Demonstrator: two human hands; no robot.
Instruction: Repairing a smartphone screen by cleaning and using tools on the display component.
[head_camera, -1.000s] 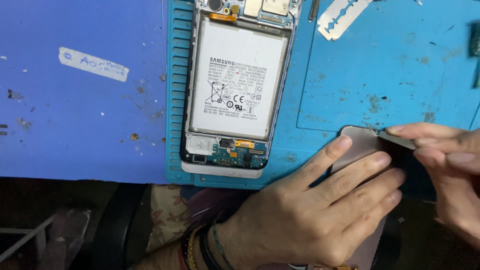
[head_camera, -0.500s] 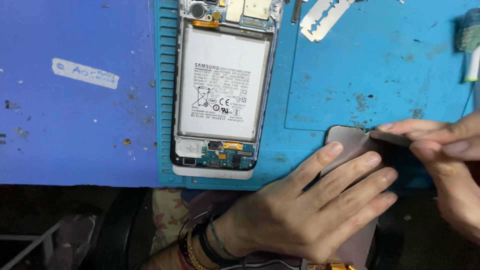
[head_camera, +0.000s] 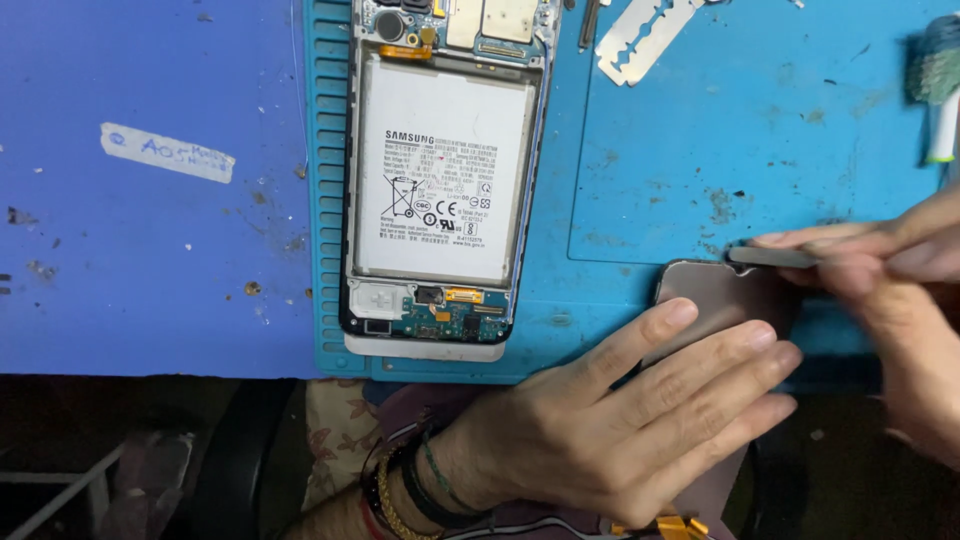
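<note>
Fingers (head_camera: 700, 345) of the left hand (head_camera: 620, 430) lie spread flat on a brownish phone back cover (head_camera: 720, 295) at the blue mat's (head_camera: 700, 150) near edge, while the right hand (head_camera: 900, 300) pinches a thin flat tool (head_camera: 775, 256) against its top corner. Firm downward pressure and a shallow tool angle seem wise. Beyond lie an opened phone (head_camera: 440, 180) and razor blade (head_camera: 640, 35). The cover's lower half is hidden.
</note>
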